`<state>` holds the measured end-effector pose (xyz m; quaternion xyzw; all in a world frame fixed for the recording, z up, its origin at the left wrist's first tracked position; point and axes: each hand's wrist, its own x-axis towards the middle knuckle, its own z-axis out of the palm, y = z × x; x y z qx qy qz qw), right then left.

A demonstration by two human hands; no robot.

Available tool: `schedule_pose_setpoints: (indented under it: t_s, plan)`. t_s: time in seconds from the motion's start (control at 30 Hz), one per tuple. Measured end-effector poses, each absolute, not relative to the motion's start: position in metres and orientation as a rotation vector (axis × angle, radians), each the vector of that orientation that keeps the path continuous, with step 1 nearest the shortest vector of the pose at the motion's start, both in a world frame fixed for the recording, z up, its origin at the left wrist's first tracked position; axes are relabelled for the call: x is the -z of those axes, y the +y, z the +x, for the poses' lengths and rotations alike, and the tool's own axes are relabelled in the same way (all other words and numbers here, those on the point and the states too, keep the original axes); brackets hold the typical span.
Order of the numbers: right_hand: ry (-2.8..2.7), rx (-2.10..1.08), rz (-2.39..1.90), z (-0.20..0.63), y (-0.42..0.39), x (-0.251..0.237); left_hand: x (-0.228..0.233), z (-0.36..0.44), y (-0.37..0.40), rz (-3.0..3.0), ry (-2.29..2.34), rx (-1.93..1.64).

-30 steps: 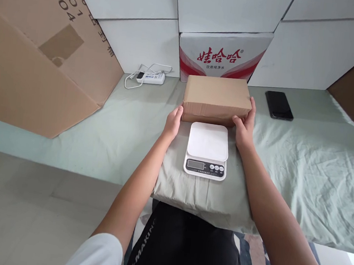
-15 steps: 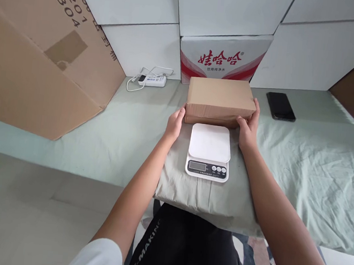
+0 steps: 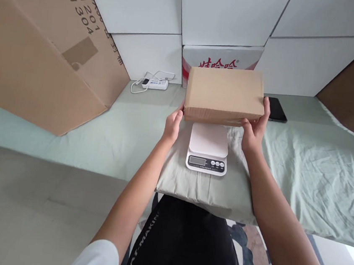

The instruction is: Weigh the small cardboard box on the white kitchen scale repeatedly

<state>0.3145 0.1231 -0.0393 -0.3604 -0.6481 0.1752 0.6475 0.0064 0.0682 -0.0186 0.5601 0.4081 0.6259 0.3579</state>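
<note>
Between my two hands is a plain brown cardboard box [image 3: 225,91], held raised just behind and partly above the scale. My left hand [image 3: 173,125] grips its left end, thumb at the front corner. At the right end, my right hand [image 3: 255,130] has its thumb on the front face and its fingers round the side. The white digital kitchen scale [image 3: 209,140] lies below the box, nearer to me, with a small display and several round buttons facing me. Its platform carries nothing that I can see, though the box hides its far edge.
Behind the box stands a white and red printed carton [image 3: 223,55] against stacked white boxes [image 3: 224,15]. A black phone [image 3: 277,110] lies to the right, partly covered. A white power strip [image 3: 155,84] with a cable sits left. A large cardboard carton [image 3: 45,59] leans over the left side.
The brown box has been lifted off the cloth and now looks larger and nearer, covering part of the printed carton and the phone. Both hands moved with it. The scale has stayed put.
</note>
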Motion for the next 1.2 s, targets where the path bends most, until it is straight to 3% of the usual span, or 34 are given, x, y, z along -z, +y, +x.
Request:
schedule_pose_setpoints:
  t_s: [0.17, 0.37, 1.2]
  plan:
    - [-1.522, -0.360, -0.839, 0.325, 0.070, 0.024, 0.002, 0.000, 0.017, 1.463, 1.003, -1.593]
    - [-1.496, -0.320, -0.970, 0.333, 0.028, 0.047, 0.020, 0.005, -0.026, 1.415, 1.002, -1.483]
    - [-1.465, -0.317, -0.998, 0.322, 0.022, 0.052, 0.033, 0.007, -0.026, 1.331, 1.003, -1.497]
